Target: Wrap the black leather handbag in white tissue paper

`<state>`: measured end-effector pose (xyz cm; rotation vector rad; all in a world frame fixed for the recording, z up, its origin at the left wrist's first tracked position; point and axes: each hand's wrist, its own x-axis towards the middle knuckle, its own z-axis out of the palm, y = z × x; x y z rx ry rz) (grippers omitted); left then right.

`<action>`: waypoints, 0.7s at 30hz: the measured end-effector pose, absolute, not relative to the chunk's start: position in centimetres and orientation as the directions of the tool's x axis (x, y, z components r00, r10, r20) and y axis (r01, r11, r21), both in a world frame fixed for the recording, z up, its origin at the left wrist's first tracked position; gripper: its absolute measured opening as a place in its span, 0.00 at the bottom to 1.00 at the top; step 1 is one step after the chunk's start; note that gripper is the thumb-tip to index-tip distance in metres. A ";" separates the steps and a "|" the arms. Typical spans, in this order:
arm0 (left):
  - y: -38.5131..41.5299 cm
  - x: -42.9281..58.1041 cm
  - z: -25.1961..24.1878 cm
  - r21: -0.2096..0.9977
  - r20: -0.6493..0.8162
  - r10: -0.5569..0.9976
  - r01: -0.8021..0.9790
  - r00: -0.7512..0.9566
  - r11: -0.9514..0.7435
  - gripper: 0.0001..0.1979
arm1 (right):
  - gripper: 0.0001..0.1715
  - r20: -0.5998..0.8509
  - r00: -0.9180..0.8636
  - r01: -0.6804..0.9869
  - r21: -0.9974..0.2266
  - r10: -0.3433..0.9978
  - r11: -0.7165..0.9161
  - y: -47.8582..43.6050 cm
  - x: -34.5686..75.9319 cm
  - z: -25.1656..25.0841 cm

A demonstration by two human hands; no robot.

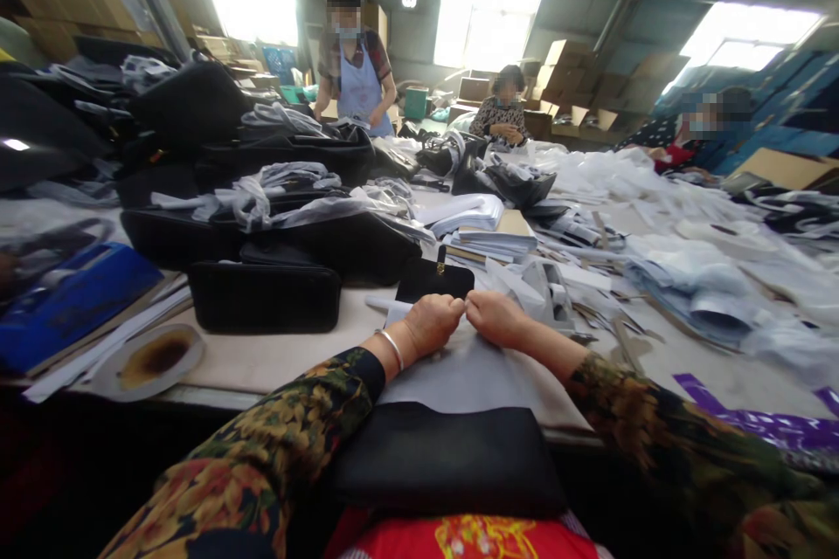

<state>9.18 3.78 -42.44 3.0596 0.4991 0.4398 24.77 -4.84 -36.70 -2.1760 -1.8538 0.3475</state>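
My left hand [433, 323], with a bangle at the wrist, is closed near the middle of the table. Beside it my right hand [495, 317] is closed too, and the fingertips of both nearly meet. Both pinch the far part of a thin white sheet [452, 376], which stretches down toward me. A black leather bag [446, 454] lies at the table's front edge against my body, at the near end of the sheet. Just beyond my hands is a black flap with a gold clasp [436, 282]; its lower part is hidden by my hands.
Black bags with wrapped straps [315, 244] pile up at the left, near a blue container [72, 306] and a tape roll [154, 361]. Paper stacks [491, 236] stand beyond my hands, plastic wrapping [629, 183] at the right. Three people work across the table.
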 end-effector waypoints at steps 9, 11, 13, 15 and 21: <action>3.8 9.1 -42.8 0.110 0.283 0.285 0.264 0.916 -0.958 0.10 | 0.19 -0.587 -0.379 0.878 -0.472 0.715 0.078 -14.7 30.6 -27.0; 3.9 9.2 -43.3 0.178 0.307 0.315 0.271 0.898 -0.946 0.21 | 0.22 -0.573 -0.438 0.820 -0.570 0.693 0.047 -16.0 31.1 -26.1; 4.2 9.3 -43.8 0.248 0.336 0.329 0.254 0.882 -0.935 0.37 | 0.23 -0.467 -0.371 0.821 -0.568 0.803 0.050 -15.6 31.1 -26.4; 4.5 9.4 -44.3 0.307 0.376 0.332 0.222 0.865 -0.925 0.47 | 0.22 -0.274 -0.221 0.864 -0.501 0.936 0.057 -13.6 30.5 -27.8; 4.6 9.1 -44.4 0.381 0.418 0.352 0.190 0.837 -0.905 0.55 | 0.16 -0.022 -0.110 0.976 -0.190 0.994 0.104 -4.9 25.7 -35.3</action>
